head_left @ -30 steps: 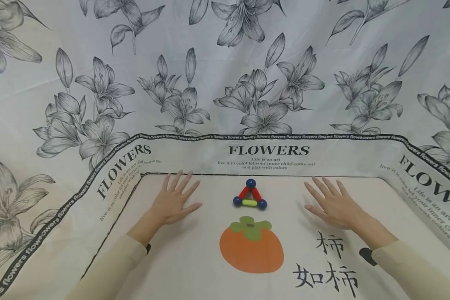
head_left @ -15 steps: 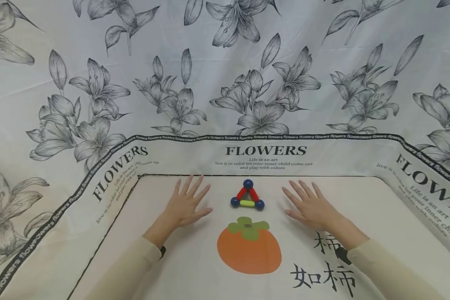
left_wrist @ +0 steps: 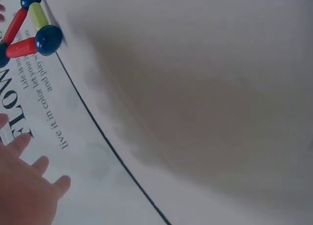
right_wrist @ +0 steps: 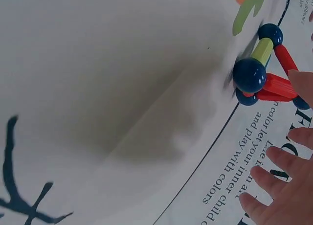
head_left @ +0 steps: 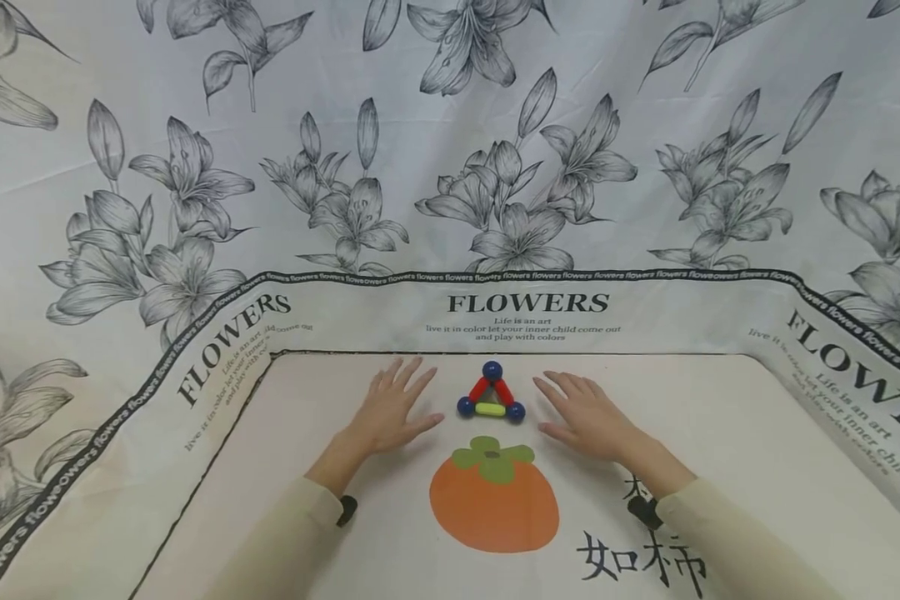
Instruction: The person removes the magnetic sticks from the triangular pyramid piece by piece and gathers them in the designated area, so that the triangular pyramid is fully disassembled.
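Head view first: where does the triangle lie?

"On the table, between the left hand and the right hand, near the far edge and just beyond a printed orange fruit."

"What is it made of?"

"Blue balls at the corners, two red rods, and a yellow rod along the near side."

"How is the left hand?"

"Spread, fingers straight, thumb pointing towards the triangle. It holds nothing, and a small gap parts them."

"And the right?"

"Much the same: fingers stretched out, nothing held, thumb just beside the triangle. The right wrist view has that thumb overlapping a red rod, but the head view shows them apart."

"Do the hands touch the table?"

"I can't tell. Both wrist views show a broad shadow on it."

"What else is about?"

"Black characters, partly covered at the right arm; pale sleeves; and a white cloth with grey lilies and the word FLOWERS."
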Demonstrator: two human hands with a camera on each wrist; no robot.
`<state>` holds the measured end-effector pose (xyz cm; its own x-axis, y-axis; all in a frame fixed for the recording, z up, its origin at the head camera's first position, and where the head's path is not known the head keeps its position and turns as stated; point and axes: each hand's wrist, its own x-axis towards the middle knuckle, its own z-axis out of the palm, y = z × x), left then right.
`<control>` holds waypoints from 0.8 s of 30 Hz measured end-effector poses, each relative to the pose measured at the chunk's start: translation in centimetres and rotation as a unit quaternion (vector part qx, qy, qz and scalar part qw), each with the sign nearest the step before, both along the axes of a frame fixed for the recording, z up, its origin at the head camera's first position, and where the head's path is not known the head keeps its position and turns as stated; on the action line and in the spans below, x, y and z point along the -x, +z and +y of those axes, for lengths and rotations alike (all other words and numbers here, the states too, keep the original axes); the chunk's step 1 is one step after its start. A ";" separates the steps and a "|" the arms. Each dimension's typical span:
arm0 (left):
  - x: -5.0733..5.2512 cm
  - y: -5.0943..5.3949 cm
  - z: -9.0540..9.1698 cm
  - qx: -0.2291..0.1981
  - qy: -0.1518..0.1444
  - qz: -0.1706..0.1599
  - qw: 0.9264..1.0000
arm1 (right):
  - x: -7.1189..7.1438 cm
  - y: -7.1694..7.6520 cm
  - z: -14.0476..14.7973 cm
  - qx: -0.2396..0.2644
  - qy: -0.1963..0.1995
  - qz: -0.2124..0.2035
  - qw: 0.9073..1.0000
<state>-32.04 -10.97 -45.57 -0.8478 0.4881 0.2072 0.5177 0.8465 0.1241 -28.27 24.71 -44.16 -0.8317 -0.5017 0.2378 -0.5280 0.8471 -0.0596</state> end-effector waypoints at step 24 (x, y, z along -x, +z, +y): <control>3.1 0.5 9.4 -0.320 -0.081 -0.151 0.932 | 4.8 -1.9 -7.1 0.308 -0.032 -0.123 0.943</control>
